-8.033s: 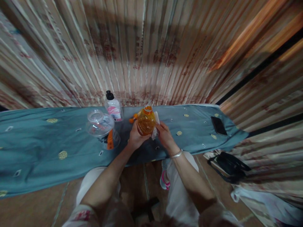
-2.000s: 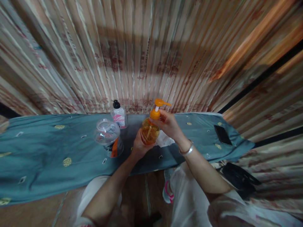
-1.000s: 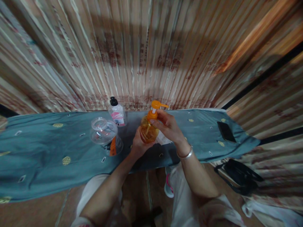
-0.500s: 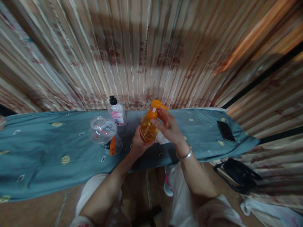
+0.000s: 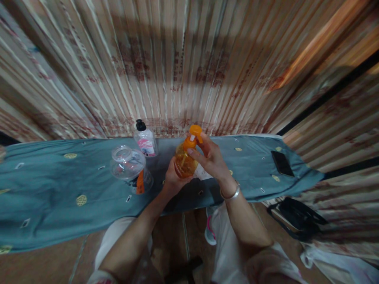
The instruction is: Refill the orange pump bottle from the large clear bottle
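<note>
My left hand point(image 5: 171, 179) is wrapped shut around the belly of the amber bottle point(image 5: 183, 163), held just above the blue cloth point(image 5: 59, 185); my right hand point(image 5: 211, 159) pinches the orange pump point(image 5: 193, 138) at its collar. If the collar cross-threads or my left grip slackens, I judge liquid could spill onto the cloth. The bottle's long axis stands nearly upright, pump on top, spout pointing right.
</note>
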`<act>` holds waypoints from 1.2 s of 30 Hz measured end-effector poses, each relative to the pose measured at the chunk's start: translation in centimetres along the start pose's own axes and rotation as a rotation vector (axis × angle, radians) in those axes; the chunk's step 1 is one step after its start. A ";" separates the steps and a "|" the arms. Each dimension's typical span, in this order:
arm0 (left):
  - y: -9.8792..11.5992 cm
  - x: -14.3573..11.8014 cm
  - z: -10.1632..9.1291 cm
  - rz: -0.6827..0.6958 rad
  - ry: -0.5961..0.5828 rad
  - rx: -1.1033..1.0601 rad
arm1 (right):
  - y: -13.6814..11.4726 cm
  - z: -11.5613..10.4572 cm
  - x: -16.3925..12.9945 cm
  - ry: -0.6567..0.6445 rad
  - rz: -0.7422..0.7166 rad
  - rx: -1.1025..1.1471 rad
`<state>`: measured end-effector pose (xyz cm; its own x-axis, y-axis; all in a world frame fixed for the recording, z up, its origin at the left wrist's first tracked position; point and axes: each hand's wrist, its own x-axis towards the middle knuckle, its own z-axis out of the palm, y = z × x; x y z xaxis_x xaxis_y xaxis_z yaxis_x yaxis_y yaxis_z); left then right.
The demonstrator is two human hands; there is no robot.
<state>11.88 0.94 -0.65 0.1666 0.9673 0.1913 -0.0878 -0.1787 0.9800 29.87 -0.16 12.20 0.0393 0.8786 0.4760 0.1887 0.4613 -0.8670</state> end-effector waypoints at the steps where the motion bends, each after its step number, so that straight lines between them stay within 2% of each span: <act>1: 0.0 0.0 0.0 0.003 -0.006 -0.004 | 0.0 0.0 0.0 -0.020 0.003 0.001; 3: 0.0 0.1 0.0 0.000 -0.012 -0.012 | 0.2 0.1 0.0 -0.003 0.010 -0.028; 8: 0.0 0.0 -0.1 -0.030 0.011 0.002 | 0.3 0.3 -0.2 0.146 0.045 -0.163; 16: 0.4 -0.1 0.2 -0.034 0.020 -0.001 | -0.2 0.1 0.3 -0.028 0.030 0.014; 22: 0.8 -0.1 0.1 -0.049 0.038 0.009 | 0.1 -0.1 -0.2 0.098 0.035 -0.143; 25: 1.1 -0.1 0.1 -0.045 0.026 -0.002 | 0.0 -0.2 -0.4 0.071 0.028 -0.152; 31: 1.2 -0.1 0.2 -0.057 0.034 -0.011 | 0.4 0.0 0.1 -0.045 0.025 0.013; 36: 0.5 -0.1 0.1 -0.061 0.046 0.006 | 0.5 -0.1 0.0 0.052 0.049 -0.078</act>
<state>11.93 0.69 -0.20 0.1266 0.9836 0.1286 -0.0728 -0.1200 0.9901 30.07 0.03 11.78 0.1013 0.8913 0.4420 0.2611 0.4049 -0.8763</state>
